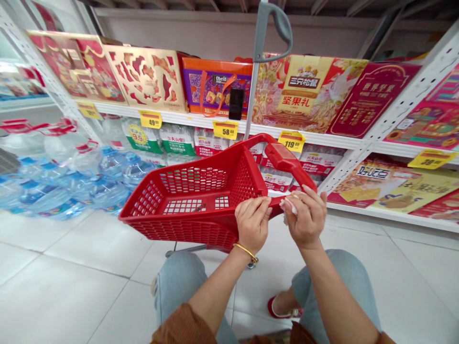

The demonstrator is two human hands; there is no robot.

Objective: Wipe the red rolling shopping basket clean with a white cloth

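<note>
A red plastic shopping cart (186,184) with pierced sides stands before me, its handle rising at the right. My left hand (252,223) is closed over the near rim, close to where the handle joins the basket; a gold bracelet circles that wrist. To its right, my right hand (304,217) presses a crumpled white cloth or tissue (289,206) against the lower part of the red handle (287,160). The fingers of this hand are bent around the cloth, which is partly hidden beneath them.
Shelves behind the cart carry gift boxes (304,95) above and packs of bottled water (177,141) below. Large water jugs (71,184) stand on the floor at left. A grey-handled pole (258,33) rises behind the cart. My bent knees (182,282) flank the space below.
</note>
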